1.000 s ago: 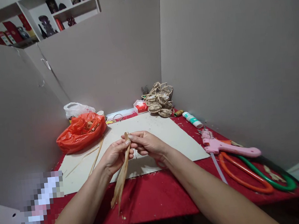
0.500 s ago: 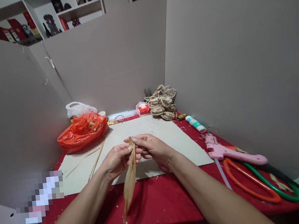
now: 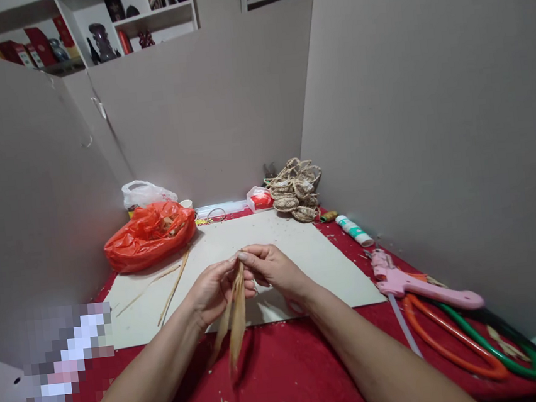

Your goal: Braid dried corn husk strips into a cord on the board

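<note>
Both hands meet over the near edge of a white sheet (image 3: 247, 234) and pinch the top of a dried, tan corn husk (image 3: 237, 330). My left hand (image 3: 213, 291) has its thumb and fingers closed on the husk from the left. My right hand (image 3: 274, 267) grips the same top end from the right, thumb and forefinger together. Below the fingers the husk hangs in two strips, one narrower on the left, over the red cloth (image 3: 303, 368). Its very tip is mostly covered by the fingertips.
Left lie an orange plastic bag (image 3: 143, 241) holding dry husk and thin husk strips (image 3: 174, 286). Behind stand a tissue box (image 3: 260, 198) and woven straw pieces (image 3: 295, 192). On the right are a white-green roll (image 3: 353, 230), a pink glue gun (image 3: 428, 288) and orange-handled scissors (image 3: 456, 338).
The husk now hangs as two separated strips, where before it hung as one piece. My fingers have closed in at its top end. The whole view has shifted slightly.
</note>
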`<state>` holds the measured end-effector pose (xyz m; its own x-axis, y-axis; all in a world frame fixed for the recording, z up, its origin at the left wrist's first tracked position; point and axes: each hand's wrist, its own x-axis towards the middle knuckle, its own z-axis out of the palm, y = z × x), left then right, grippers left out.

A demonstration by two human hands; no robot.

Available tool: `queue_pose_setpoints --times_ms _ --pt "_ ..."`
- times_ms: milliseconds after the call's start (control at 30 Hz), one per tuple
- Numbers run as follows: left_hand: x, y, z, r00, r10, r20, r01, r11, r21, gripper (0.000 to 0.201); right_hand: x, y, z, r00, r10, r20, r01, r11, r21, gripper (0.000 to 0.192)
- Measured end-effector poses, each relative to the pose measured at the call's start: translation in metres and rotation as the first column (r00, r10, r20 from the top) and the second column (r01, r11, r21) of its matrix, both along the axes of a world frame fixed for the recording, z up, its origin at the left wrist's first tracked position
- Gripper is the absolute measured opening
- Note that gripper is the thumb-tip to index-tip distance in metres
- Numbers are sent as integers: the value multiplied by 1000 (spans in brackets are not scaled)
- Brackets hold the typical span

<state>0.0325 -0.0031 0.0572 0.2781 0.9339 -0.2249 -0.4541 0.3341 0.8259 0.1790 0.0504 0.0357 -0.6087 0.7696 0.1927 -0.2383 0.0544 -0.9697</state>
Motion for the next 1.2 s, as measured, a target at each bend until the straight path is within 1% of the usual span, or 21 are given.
queue_pose_setpoints --times_ms 67,167,300,400,500,600,700,767,867,933,1067,1200 --pt "3 0 -2 999 50 4 -50 998 31 24 -1 -1 0 998 -63 1 63 998 1 35" --pt "6 0 -5 995 88 -42 -83 992 99 33 -3 -1 0 989 -146 -26 145 988 -57 32" --pt "6 -2 -8 985 132 -113 -115 983 142 39 -5 -2 -1 979 -194 -57 187 976 -115 31" --pt "2 -1 -10 982 125 -141 -103 983 153 39 -5 -3 -1 975 -218 -33 214 972 -97 30" --pt "-4 1 -9 980 73 -185 -48 989 138 37 -4 -3 -1 971 -237 1 237 970 -52 30" --pt "-9 3 -8 974 37 -223 -9 992 123 34 -3 -4 -2 975 -218 40 219 975 -32 31" --pt "-13 5 -8 972 48 -229 -19 992 127 31 -2 -3 -2 979 -182 86 185 982 -24 35" --pt "-17 7 -9 974 79 -212 -51 990 134 28 -1 -2 -1 982 -154 111 156 988 -10 41" --pt "-22 9 -10 977 154 -148 -132 980 147 27 4 -1 2 986 -116 123 115 993 16 47" --pt "-23 9 -11 982 162 -97 -150 981 122 25 7 -1 5 986 -97 135 92 995 41 49" --pt "-14 6 -19 994 94 -54 -93 995 27 23 8 -3 8 974 -97 203 72 989 127 44" --pt "-4 4 -31 996 -9 -88 8 1000 -9 16 7 -5 9 957 -152 246 100 972 214 39"
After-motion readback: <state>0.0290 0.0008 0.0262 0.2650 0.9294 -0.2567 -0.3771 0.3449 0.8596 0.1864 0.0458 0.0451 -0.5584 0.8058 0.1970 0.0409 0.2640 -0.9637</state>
